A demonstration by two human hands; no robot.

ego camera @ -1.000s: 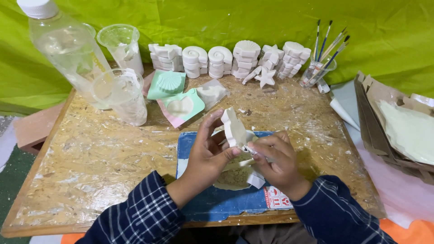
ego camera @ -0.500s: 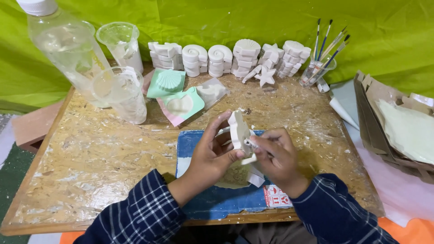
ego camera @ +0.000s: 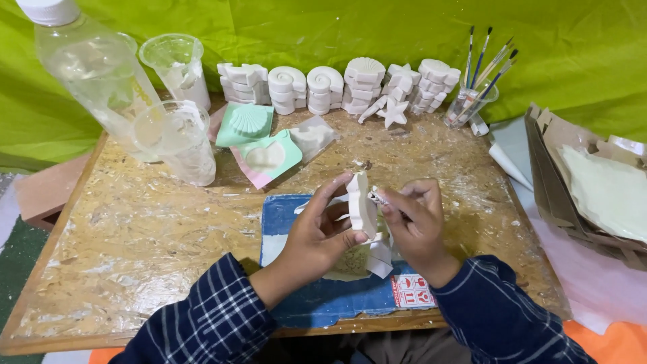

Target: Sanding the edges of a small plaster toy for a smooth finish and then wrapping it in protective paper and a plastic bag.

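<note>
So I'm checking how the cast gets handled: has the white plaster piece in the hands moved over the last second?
Yes. The white plaster piece has turned edge-on and shifted slightly right over the blue mat.

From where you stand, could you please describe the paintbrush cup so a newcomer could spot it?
Follow the row of white plaster casts along the table's far edge to its right end. There stands a clear cup, the only container holding thin paintbrushes.

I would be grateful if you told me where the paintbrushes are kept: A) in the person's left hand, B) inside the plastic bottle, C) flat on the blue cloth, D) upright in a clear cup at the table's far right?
D: the paintbrushes stand bristles-up in a clear cup beside the row of white casts.
</note>
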